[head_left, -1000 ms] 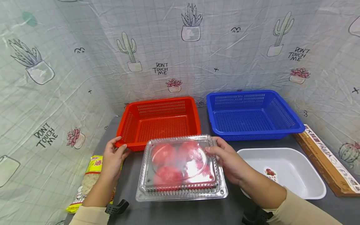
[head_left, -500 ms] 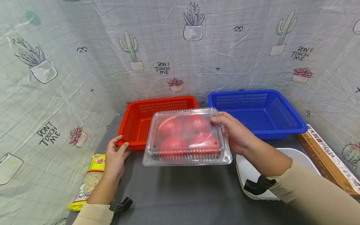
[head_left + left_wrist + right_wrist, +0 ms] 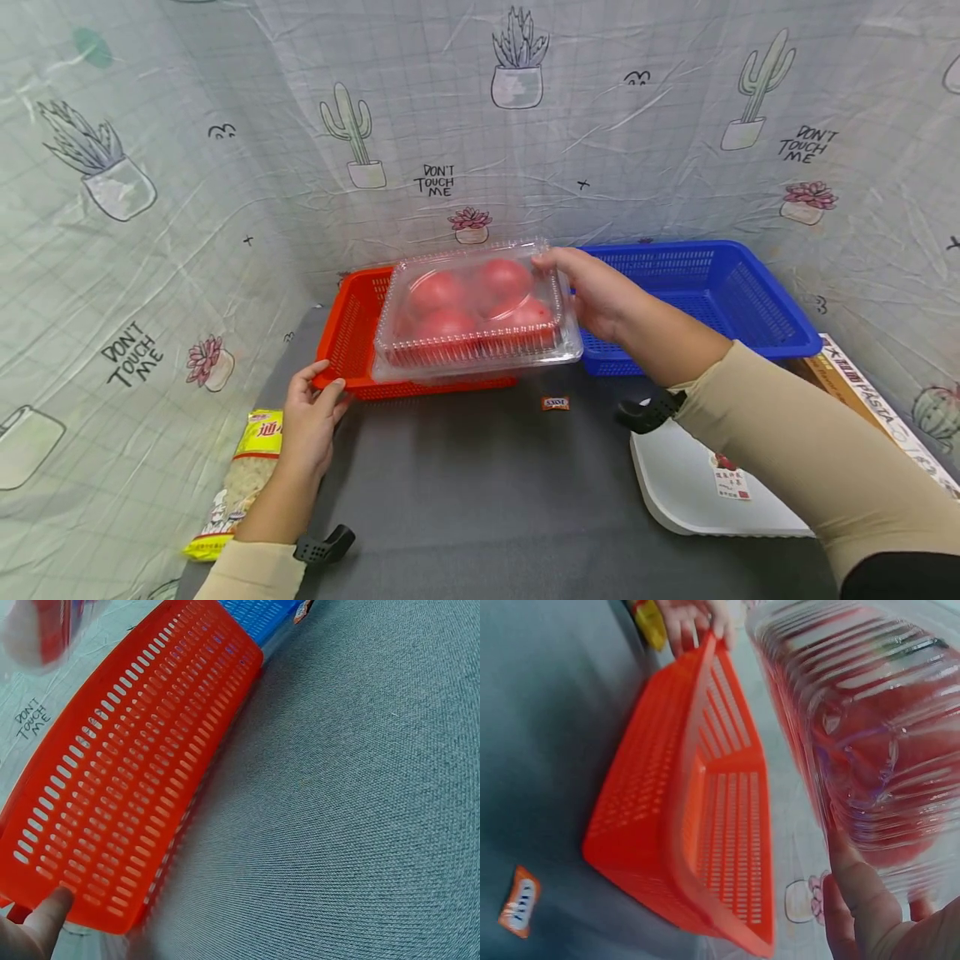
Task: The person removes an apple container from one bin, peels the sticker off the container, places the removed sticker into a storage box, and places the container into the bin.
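Observation:
My right hand (image 3: pixel 600 304) grips the right edge of a clear plastic clamshell container (image 3: pixel 468 321) with several round red fruits inside. The container is tilted and overlaps much of the red basket (image 3: pixel 345 329) in the head view; the right wrist view shows it held beside the basket's open top. My left hand (image 3: pixel 311 417) pinches the rim at the basket's near left corner. In the left wrist view, the thumb (image 3: pixel 51 915) presses the slotted outer wall. Part of the basket's inside is hidden behind the container.
A blue basket (image 3: pixel 757 308) stands at the back right. In front of it lie a white tray (image 3: pixel 667 492), partly under my right sleeve, and a long pasta box (image 3: pixel 862 387). A yellow bag (image 3: pixel 258 437) lies by my left forearm. A small orange packet (image 3: pixel 555 403) is mid-table.
My right hand has lifted the clamshell container up and away from me, over towards the red basket, uncovering the orange packet. My left hand has stayed at the basket corner.

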### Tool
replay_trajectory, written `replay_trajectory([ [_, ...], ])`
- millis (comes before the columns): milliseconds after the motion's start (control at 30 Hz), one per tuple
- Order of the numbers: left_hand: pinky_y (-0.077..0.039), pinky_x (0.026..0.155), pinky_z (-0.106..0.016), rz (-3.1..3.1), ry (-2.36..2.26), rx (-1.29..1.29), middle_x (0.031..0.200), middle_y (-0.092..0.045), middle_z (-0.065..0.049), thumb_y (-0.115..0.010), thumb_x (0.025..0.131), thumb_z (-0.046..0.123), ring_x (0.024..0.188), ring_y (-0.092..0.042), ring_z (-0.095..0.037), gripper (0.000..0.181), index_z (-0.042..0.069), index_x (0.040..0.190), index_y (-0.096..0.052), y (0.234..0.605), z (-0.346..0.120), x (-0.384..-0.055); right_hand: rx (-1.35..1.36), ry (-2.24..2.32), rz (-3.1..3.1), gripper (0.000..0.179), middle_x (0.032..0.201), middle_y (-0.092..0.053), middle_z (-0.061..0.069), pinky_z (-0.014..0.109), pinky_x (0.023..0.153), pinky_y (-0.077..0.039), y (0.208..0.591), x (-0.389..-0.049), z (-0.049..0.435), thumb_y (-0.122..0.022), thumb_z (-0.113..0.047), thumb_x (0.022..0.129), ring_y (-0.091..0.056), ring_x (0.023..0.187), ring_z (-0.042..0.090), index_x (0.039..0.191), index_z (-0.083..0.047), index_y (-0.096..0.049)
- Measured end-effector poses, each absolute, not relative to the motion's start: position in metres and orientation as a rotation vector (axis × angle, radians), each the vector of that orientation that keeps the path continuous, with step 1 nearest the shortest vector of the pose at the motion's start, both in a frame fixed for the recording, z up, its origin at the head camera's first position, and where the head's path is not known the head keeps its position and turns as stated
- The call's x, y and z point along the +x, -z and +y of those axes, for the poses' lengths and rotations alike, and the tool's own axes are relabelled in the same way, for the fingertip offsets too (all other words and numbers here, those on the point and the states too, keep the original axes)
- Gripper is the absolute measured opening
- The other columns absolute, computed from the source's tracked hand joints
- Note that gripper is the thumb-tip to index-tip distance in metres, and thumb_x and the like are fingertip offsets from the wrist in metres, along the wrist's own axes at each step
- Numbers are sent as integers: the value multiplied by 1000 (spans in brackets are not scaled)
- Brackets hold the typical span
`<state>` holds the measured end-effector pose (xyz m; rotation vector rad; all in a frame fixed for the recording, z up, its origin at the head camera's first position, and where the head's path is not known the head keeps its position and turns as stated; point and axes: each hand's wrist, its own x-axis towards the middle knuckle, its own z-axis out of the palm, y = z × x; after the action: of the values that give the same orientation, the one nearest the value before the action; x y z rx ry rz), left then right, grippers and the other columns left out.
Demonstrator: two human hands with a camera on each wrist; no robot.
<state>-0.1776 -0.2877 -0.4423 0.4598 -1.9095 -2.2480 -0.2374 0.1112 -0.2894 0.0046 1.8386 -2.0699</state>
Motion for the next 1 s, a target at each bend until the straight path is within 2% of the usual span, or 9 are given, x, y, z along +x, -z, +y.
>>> replay_trajectory([
  [100, -54, 104, -33, -1916, 2248, 459, 155, -42, -10, -61, 109, 11, 136, -49, -27, 48, 15, 153, -42, 441, -288, -178, 31, 2056, 1820, 41, 151, -43, 9, 53, 101, -56, 285, -251, 101, -60, -34, 102, -48, 137, 42, 137, -13, -52],
  [233, -57, 99, -28, -1920, 2239, 455, 154, -44, -11, -61, 109, 10, 131, -53, -26, 46, 14, 151, -43, 440, -287, -179, 98, 2036, 1805, 42, 155, -43, 10, 57, 109, -50, 284, -266, 88, -63, -35, 101, -47, 139, 43, 135, -11, -54],
  [333, -58, 97, -27, -1924, 2228, 452, 152, -44, -13, -62, 108, 10, 127, -55, -24, 45, 14, 150, -45, 439, -287, -181, 147, 2027, 1798, 50, 156, -44, 10, 55, 108, -51, 286, -279, 79, -66, -36, 99, -50, 136, 40, 141, -13, -52],
  [433, -57, 99, -29, -1930, 2223, 453, 153, -43, -14, -63, 108, 12, 127, -55, -24, 45, 14, 149, -45, 438, -288, -180, 174, 2015, 1788, 66, 157, -43, 11, 52, 107, -52, 287, -293, 69, -68, -37, 98, -54, 132, 38, 155, -19, -41],
  [533, -57, 101, -32, -1939, 2222, 451, 152, -42, -13, -62, 108, 11, 127, -54, -24, 44, 15, 149, -45, 436, -289, -179, 184, 1996, 1772, 75, 154, -46, 14, 52, 105, -54, 292, -308, 58, -69, -38, 97, -59, 126, 39, 161, -23, -34],
  [667, -55, 104, -34, -1949, 2224, 450, 152, -41, -13, -61, 109, 9, 128, -53, -25, 43, 15, 148, -45, 435, -290, -178, 217, 1965, 1752, 72, 147, -51, 16, 53, 102, -57, 301, -326, 43, -71, -39, 96, -64, 123, 41, 158, -21, -39],
  [867, -54, 107, -37, -1956, 2229, 469, 154, -40, -13, -60, 109, 9, 129, -52, -25, 45, 14, 150, -44, 436, -291, -178, 206, 1905, 1801, 70, 151, -48, 11, 56, 99, -58, 316, -345, 23, -73, -39, 96, -62, 124, 43, 157, -18, -45],
  [1000, -55, 105, -35, -1962, 2234, 475, 155, -39, -14, -60, 109, 8, 129, -52, -24, 45, 13, 151, -43, 437, -292, -177, 224, 1883, 1786, 60, 144, -53, 11, 51, 91, -62, 329, -356, 14, -72, -39, 95, -64, 112, 40, 148, -15, -54],
])
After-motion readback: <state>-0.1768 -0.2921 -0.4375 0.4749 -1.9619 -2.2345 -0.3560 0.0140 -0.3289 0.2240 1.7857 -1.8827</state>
